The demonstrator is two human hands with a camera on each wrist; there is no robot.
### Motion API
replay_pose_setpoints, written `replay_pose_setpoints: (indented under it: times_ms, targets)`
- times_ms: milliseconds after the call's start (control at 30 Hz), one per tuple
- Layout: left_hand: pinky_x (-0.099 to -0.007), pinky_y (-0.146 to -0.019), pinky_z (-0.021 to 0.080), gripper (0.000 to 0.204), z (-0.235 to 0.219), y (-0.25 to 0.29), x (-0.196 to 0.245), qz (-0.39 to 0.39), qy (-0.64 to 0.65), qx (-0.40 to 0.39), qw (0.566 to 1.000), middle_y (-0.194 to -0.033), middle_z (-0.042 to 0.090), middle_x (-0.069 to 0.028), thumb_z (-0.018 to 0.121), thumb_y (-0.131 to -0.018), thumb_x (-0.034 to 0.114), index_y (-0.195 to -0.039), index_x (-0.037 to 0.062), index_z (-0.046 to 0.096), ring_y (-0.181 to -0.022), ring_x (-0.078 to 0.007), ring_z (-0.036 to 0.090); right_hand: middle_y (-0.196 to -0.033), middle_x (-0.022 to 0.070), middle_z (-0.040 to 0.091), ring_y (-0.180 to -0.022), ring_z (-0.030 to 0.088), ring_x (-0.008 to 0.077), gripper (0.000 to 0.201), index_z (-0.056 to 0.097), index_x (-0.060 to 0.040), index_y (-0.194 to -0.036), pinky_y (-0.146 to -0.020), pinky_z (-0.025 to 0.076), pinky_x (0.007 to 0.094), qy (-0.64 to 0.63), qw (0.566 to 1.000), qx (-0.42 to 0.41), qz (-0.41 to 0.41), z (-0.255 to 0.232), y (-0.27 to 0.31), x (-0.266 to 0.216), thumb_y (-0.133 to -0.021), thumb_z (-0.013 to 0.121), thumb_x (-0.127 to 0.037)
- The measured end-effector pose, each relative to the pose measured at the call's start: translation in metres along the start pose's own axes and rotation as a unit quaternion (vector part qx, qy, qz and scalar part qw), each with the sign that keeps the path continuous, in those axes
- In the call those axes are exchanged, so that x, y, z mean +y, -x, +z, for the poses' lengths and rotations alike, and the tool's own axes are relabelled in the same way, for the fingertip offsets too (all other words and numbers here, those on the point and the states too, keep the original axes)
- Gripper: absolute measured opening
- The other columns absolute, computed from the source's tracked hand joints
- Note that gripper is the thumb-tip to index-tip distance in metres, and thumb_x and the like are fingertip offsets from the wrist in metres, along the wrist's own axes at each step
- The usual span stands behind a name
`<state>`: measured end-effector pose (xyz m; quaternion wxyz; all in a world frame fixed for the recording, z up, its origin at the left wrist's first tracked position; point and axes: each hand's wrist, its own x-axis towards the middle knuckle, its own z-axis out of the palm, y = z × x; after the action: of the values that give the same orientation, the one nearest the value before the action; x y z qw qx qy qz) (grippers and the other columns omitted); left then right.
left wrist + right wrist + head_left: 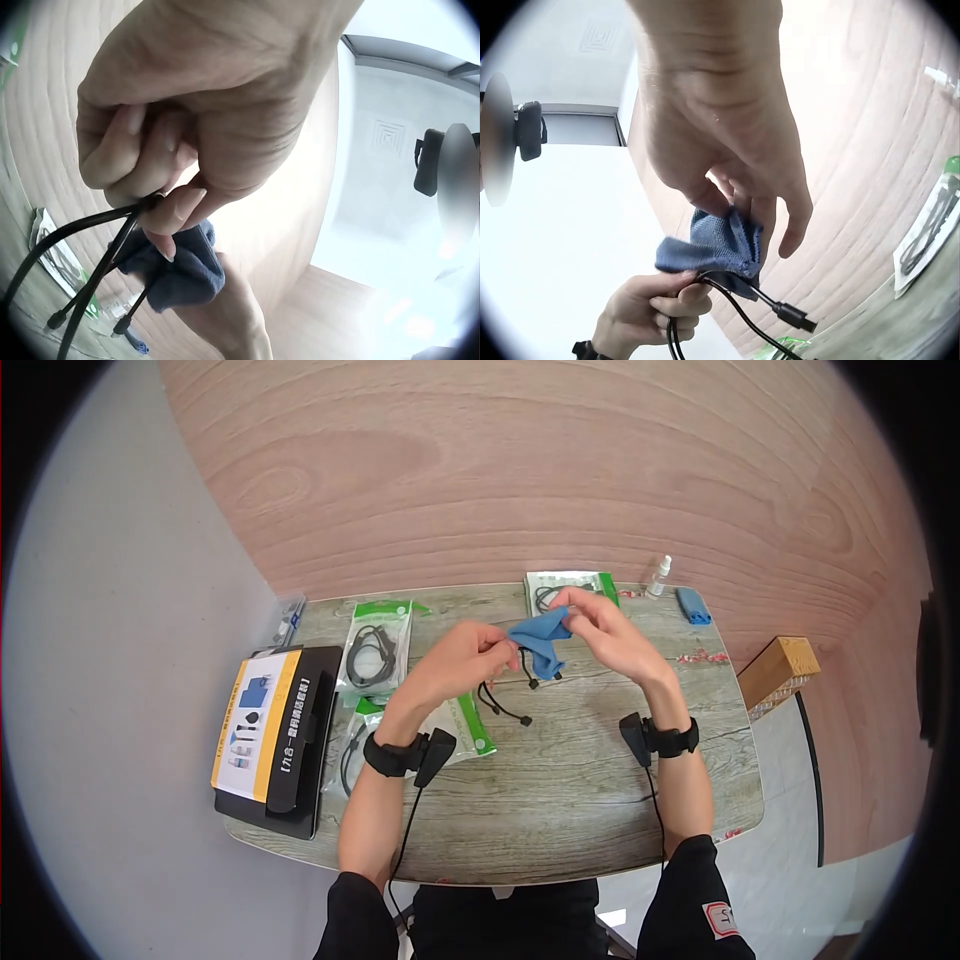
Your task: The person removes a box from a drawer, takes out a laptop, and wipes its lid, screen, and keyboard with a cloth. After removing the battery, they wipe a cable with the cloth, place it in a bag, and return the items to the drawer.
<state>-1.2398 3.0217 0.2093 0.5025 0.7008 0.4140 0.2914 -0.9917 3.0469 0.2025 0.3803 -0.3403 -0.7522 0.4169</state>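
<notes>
Fingers of my left hand (465, 658) curl round a black cable (793, 316) with several thin leads, whose ends dangle over the table. A small blue cloth (541, 628) hangs at the same spot, overlapping the cable. My right hand (612, 643) pinches the cloth's upper edge between thumb and fingers. In the right wrist view the cloth drapes down to the left thumb and index finger, close against the cable. Small dark plugs show at the lead ends in the left wrist view.
Bagged cables (372, 657) with green-topped packaging lie at the left, another bag (545, 582) at the back. A boxed cleaning kit (265, 730) sits on the left edge. A white spray bottle (659, 577) and folded blue cloth (692, 606) stand at back right. A wooden-looking box (775, 670) is beyond the right edge.
</notes>
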Motion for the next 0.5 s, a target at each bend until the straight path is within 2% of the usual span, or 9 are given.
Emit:
replay_pose_setpoints:
  times_ms: [33,133,233,333,433,500]
  targets:
    - [-0.0239,-0.055,0.034,0.031,-0.001,0.002,0.002,0.001,0.005,-0.007,1.000,-0.064,0.049,0.0063,0.059,-0.100,0.027,-0.082,0.0029,0.069,-0.059,-0.0041,0.045,-0.084,-0.0032,0.046,-0.076,0.039,0.0080,0.014,0.056,-0.0040,-0.103,-0.069,0.036,0.0250,-0.002,1.000,0.000,-0.006,-0.001,0.001,-0.001,-0.103,0.046,-0.013]
    - [-0.0239,-0.053,0.028,0.030,-0.003,0.001,-0.001,0.005,0.015,-0.002,1.000,-0.065,0.048,0.0073,0.057,-0.100,0.026,-0.083,0.0045,0.069,-0.058,-0.0034,0.040,-0.089,-0.0017,0.055,-0.083,0.048,0.0077,0.025,0.058,-0.0025,-0.104,-0.076,0.042,0.0254,0.003,0.997,-0.075,-0.002,-0.004,0.005,-0.010,-0.108,0.047,-0.025]
    - [-0.0237,-0.053,0.027,0.030,-0.002,-0.002,-0.004,0.015,0.013,0.000,1.000,-0.065,0.048,0.0079,0.057,-0.100,0.027,-0.082,0.0054,0.068,-0.058,-0.0033,0.038,-0.102,0.0023,0.065,-0.095,0.057,0.0094,0.033,0.060,-0.0012,-0.106,-0.085,0.047,0.0272,-0.100,0.991,-0.081,0.033,0.005,0.007,-0.020,-0.109,0.050,-0.032]
    - [-0.0232,-0.053,0.026,0.032,-0.004,-0.001,-0.001,0.004,0.017,-0.011,1.000,-0.065,0.048,0.0083,0.058,-0.101,0.028,-0.081,0.0060,0.067,-0.058,-0.0028,0.038,-0.112,0.0074,0.069,-0.105,0.060,0.0108,0.026,0.060,-0.0005,-0.110,-0.093,0.049,0.0291,-0.057,0.988,-0.135,0.045,0.002,0.008,-0.022,-0.106,0.055,-0.026]
    - [-0.0231,-0.053,0.026,0.033,-0.002,-0.002,-0.002,0.013,0.003,-0.011,1.000,-0.064,0.047,0.0088,0.059,-0.102,0.031,-0.080,0.0065,0.066,-0.058,-0.0027,0.037,-0.105,0.0064,0.070,-0.094,0.060,0.0087,0.020,0.058,-0.0012,-0.112,-0.084,0.050,0.0278,-0.097,0.990,-0.099,0.019,0.015,0.010,-0.014,-0.104,0.059,-0.020]
    - [-0.0234,-0.052,0.025,0.034,0.001,-0.002,-0.003,0.015,-0.002,-0.003,1.000,-0.063,0.047,0.0089,0.059,-0.102,0.031,-0.079,0.0066,0.066,-0.057,-0.0028,0.037,-0.101,0.0052,0.071,-0.089,0.059,0.0071,0.019,0.057,-0.0015,-0.113,-0.079,0.049,0.0264,-0.073,0.989,-0.120,0.045,0.012,0.008,-0.017,-0.103,0.060,-0.017]
